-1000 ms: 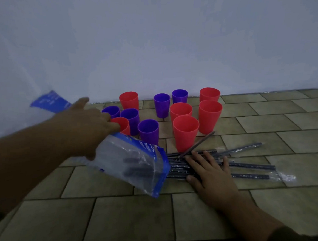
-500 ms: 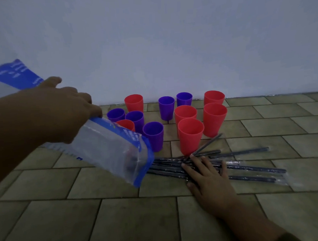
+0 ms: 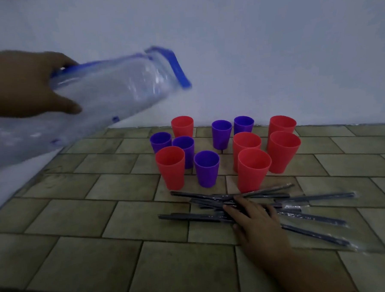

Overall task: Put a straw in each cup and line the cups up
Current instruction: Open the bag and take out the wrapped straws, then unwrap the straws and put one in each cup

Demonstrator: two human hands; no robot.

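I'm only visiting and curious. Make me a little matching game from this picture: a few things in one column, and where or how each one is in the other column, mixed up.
Things
1. plastic bag
2. straws
3. right hand
4. nearest purple cup

Places or states
A. stands upright with no straw in it
B. lies flat across the straws, fingers straight
C. gripped by the left hand, lifted above the tiled surface
D. lie loose and scattered on that surface

Pairs: 1-C, 2-D, 3-B, 4-A
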